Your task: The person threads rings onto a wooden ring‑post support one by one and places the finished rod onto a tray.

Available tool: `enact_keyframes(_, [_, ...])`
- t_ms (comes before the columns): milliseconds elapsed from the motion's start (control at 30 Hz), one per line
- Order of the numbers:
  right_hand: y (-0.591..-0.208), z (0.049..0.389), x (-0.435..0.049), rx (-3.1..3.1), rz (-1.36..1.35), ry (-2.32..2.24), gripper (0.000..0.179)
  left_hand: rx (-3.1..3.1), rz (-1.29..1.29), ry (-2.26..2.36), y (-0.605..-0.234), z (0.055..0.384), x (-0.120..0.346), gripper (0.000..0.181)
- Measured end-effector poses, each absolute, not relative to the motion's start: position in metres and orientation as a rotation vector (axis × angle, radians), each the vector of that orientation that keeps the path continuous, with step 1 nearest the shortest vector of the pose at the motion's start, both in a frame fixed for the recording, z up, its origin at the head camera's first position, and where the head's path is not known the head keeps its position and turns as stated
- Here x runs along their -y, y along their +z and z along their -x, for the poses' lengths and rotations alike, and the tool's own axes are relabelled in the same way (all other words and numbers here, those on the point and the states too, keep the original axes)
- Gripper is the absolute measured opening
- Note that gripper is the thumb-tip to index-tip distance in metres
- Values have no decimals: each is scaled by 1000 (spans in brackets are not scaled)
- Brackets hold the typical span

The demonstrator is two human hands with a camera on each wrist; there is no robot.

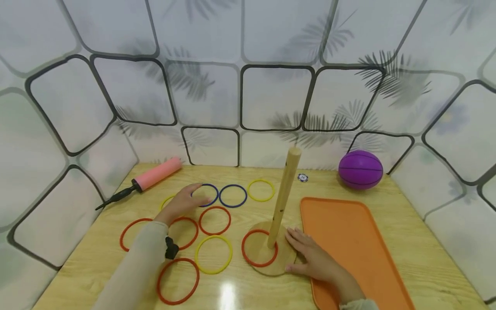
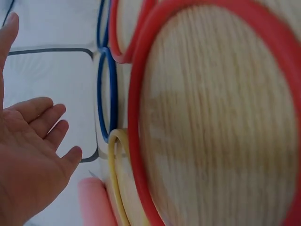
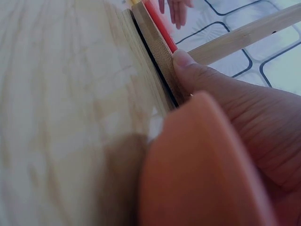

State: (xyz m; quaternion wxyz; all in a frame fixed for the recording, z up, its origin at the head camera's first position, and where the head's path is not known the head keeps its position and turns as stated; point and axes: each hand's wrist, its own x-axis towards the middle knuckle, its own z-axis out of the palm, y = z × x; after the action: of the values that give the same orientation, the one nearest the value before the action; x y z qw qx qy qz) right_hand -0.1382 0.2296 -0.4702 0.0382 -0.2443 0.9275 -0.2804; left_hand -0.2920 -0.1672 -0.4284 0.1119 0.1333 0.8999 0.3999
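From afar, I count five red rings (image 1: pixel 158 282), three yellow rings (image 1: pixel 211 272), two blue rings (image 1: pixel 233 206), one wooden peg stand (image 1: pixel 282 202), one orange tray (image 1: pixel 348 237), one purple ball (image 1: pixel 360 170), one pink pump (image 1: pixel 159 174), one patterned chip (image 1: pixel 302 177), one left hand (image 1: pixel 185 200) and one right hand (image 1: pixel 315 258).

In your head view, the one printed marking you can find stands on the small round chip (image 1: pixel 303 178) — a disc with a dark-blue-and-white rim, lying flat on the wooden table (image 1: pixel 271 295) toward its far edge. At the chip's pale centre you see a dark mark resembling characters — too small and blurred for you to read with certainty. In your left-wrist and right-wrist views, you can read no text, label, brand, number or sign.
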Motion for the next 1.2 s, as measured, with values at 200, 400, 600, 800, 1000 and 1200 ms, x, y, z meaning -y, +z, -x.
enact_keyframes(200, [-470, 137, -230, -2878, 765, -840, 86, -2761, -402, 990, -437, 304, 162, 94])
enact_keyframes(400, [-471, 135, -228, -2870, 753, -853, 86, -2815, -440, 875, -440, 308, 161, 97])
enact_keyframes(600, [-469, 136, -229, -2873, 746, -839, 86, -2816, -462, 862, -446, 314, 161, 95])
enact_keyframes(800, [-470, 136, -229, -2869, 747, -831, 86, -2827, -415, 808, -455, 320, 162, 97])
enact_keyframes(1000, [-470, 136, -230, -2857, 731, -835, 86, -2837, -392, 786, -457, 324, 160, 98])
enact_keyframes(1200, [-470, 136, -230, -2857, 723, -845, 86, -2857, -397, 755, -459, 327, 158, 97])
